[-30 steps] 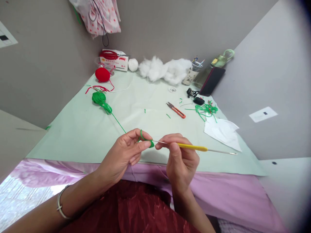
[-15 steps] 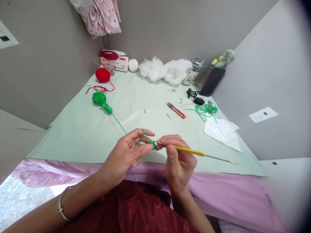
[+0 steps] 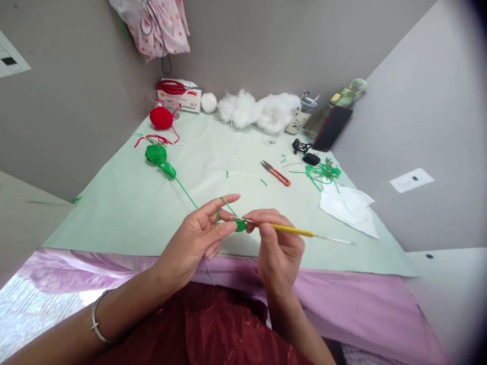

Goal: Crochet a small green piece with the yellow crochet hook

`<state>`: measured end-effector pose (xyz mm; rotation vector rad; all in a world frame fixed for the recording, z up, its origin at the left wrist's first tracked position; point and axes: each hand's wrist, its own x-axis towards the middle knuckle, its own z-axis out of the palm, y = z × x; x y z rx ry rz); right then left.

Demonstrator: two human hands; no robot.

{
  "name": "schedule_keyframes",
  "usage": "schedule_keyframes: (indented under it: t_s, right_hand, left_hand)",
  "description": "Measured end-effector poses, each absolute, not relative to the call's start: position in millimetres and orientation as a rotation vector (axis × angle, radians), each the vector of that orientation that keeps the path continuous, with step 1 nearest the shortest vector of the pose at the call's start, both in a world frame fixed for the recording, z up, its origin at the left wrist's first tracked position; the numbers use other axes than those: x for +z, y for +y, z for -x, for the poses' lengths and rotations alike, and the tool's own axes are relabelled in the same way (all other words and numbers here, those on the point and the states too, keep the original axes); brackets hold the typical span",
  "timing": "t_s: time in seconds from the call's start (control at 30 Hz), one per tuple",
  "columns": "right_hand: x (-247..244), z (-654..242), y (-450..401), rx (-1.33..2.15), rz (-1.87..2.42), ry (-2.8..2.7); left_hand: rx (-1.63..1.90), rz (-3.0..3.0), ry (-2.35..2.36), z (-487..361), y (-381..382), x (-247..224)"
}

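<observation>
- Green yarn ball (image 3: 155, 154), beyond the left fingers, its strand (image 3: 185, 193) running to them
- Left hand (image 3: 200, 235), thumb and a finger pinching the crochet piece (image 3: 241, 226), index finger raised under the yarn
- Snips (image 3: 276, 174), beyond the right fingers
- Right hand (image 3: 279, 248), thumb and fingers pinching the hook (image 3: 292, 229), whose far end juts out to their right

The green yarnwork (image 3: 241, 226) is partly covered by the left hand (image 3: 197, 236). The hook (image 3: 292, 230) is blurred at its outer end. The dotted cloth (image 3: 163, 31) is cropped above.
</observation>
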<state>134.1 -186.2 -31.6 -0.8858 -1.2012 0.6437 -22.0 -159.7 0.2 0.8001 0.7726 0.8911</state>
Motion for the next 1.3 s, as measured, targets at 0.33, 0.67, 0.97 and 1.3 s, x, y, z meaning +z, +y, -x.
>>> schedule_keyframes:
  t_s: [0.33, 0.67, 0.97, 1.3]
  right_hand:
    - [-27, -140, -184, 0.791, 0.863, -1.133]
    - [-33, -140, -197, 0.019, 1.018, -1.751]
    - [-24, -136, -181, 0.624, 0.905, -1.269]
    - [-34, -133, -191, 0.086, 1.012, -1.522]
  left_hand:
    - [0.944, -0.833, 0.832, 23, -159, 2]
    - [0.959, -0.841, 0.830, 23, -159, -2]
    - [0.877, -0.714, 0.731, 26, -155, 3]
    - [0.864, -0.610, 0.711, 21, -156, -1]
